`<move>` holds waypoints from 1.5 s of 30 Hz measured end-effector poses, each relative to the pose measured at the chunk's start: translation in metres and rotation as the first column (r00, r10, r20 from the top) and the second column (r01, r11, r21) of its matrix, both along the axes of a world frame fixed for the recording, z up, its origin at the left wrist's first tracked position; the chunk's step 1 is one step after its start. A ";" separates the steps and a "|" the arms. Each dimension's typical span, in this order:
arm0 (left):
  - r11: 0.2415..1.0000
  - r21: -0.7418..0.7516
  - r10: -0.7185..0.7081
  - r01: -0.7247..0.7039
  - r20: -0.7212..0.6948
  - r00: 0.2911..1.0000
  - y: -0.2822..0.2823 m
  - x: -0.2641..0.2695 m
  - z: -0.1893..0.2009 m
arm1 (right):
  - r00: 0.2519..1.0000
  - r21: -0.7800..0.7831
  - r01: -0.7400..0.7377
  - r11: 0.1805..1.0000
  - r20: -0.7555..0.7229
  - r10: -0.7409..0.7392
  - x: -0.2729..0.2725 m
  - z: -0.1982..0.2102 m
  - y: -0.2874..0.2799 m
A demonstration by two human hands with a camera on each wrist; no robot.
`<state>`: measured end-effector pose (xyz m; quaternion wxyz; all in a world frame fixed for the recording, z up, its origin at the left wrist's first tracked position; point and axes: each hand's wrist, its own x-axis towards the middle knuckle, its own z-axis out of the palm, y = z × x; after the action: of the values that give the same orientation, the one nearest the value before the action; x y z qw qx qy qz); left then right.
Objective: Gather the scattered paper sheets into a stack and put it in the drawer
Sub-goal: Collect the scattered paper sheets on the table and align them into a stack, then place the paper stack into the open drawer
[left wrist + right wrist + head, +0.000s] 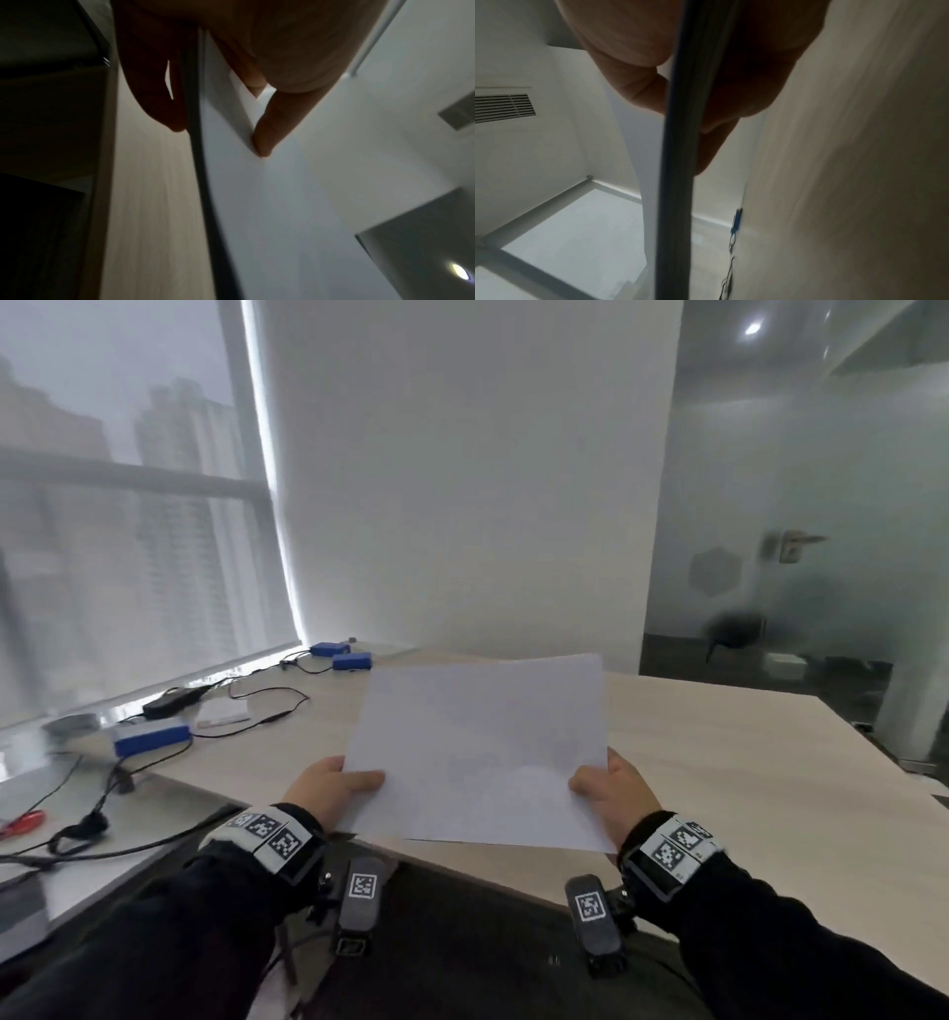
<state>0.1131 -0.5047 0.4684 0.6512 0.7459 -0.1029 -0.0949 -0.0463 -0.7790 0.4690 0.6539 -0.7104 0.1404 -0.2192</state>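
A stack of white paper sheets (480, 747) is held up off the pale wooden desk (744, 788), tilted toward me. My left hand (334, 788) grips its left edge, thumb on top and fingers underneath. My right hand (611, 788) grips the right edge the same way. In the left wrist view the paper stack (270, 203) shows edge-on, with my thumb (267, 130) on its face and my fingers (154, 91) behind it. The right wrist view shows the stack's edge (677, 182) pinched between thumb and fingers. No drawer is in view.
Blue boxes (149, 739) (352, 661), a black power brick (172, 701), a white card (223, 713) and black cables (267, 695) lie along the desk's left side by the window. A red object (23, 823) lies at the far left. A glass door (801, 546) stands at the right.
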 end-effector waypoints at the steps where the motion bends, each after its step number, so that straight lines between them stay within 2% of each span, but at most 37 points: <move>1: 0.999 -0.003 0.034 -0.034 -0.020 0.999 0.020 -0.001 0.003 | 0.999 0.024 -0.031 0.999 0.006 0.031 0.009 0.000 0.013; 4: 0.974 -0.150 0.158 -0.171 -0.095 0.983 0.079 0.006 -0.003 | 0.993 0.094 -0.115 0.989 0.034 0.112 0.038 -0.005 0.052; 6: 0.913 -0.300 0.232 -0.276 -0.172 0.957 0.111 0.001 -0.008 | 0.985 0.115 -0.174 0.978 0.033 0.171 0.054 -0.008 0.082; 10: 0.704 -0.580 0.290 -0.410 -0.292 0.912 0.158 -0.032 -0.008 | 0.967 0.136 -0.254 0.957 0.005 0.256 0.076 -0.010 0.145; 15: 0.467 -0.698 0.424 -0.542 -0.361 0.830 0.217 -0.050 -0.022 | 0.933 0.207 -0.343 0.916 -0.035 0.358 0.099 -0.027 0.222; 17: 0.482 -0.684 0.441 -0.548 -0.351 0.826 0.232 -0.059 -0.027 | 0.924 0.250 -0.364 0.897 -0.023 0.382 0.104 -0.032 0.252; 19: 0.557 -0.628 0.442 -0.544 -0.331 0.834 0.238 -0.069 -0.034 | 0.914 0.308 -0.381 0.872 -0.016 0.405 0.103 -0.035 0.282; 23: 0.735 -0.452 0.429 -0.504 -0.265 0.863 0.236 -0.085 -0.057 | 0.860 0.500 -0.444 0.744 0.004 0.511 0.100 -0.054 0.332; 26: 0.800 -0.354 0.437 -0.485 -0.210 0.874 0.233 -0.095 -0.071 | 0.825 0.567 -0.485 0.666 0.044 0.564 0.093 -0.066 0.352; 29: 0.771 -0.361 0.482 -0.524 -0.207 0.851 0.238 -0.102 -0.087 | 0.780 0.584 -0.533 0.613 0.058 0.623 0.088 -0.080 0.356; 32: 0.739 -0.334 0.521 -0.585 -0.266 0.811 0.246 -0.114 -0.095 | 0.762 0.564 -0.530 0.634 -0.011 0.647 0.086 -0.093 0.354; 36: 0.743 -0.235 0.540 -0.627 -0.343 0.768 0.265 -0.137 -0.101 | 0.747 0.683 -0.397 0.613 -0.148 0.648 0.098 -0.110 0.353; 38: 0.751 -0.171 0.548 -0.637 -0.376 0.747 0.279 -0.148 -0.107 | 0.747 0.688 -0.319 0.652 -0.241 0.619 0.108 -0.122 0.355; 41: 0.729 -0.116 0.566 -0.674 -0.451 0.690 0.294 -0.166 -0.121 | 0.694 0.621 -0.361 0.696 -0.319 0.645 0.118 -0.145 0.363; 45: 0.672 0.012 0.629 -0.741 -0.538 0.561 0.311 -0.189 -0.139 | 0.529 0.387 -0.540 0.747 -0.534 0.659 0.112 -0.174 0.384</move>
<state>-0.0759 -0.1938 0.3291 0.7156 0.5991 0.3590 -0.0106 0.0653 -0.3945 0.2945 0.6584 -0.6844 0.1196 0.2894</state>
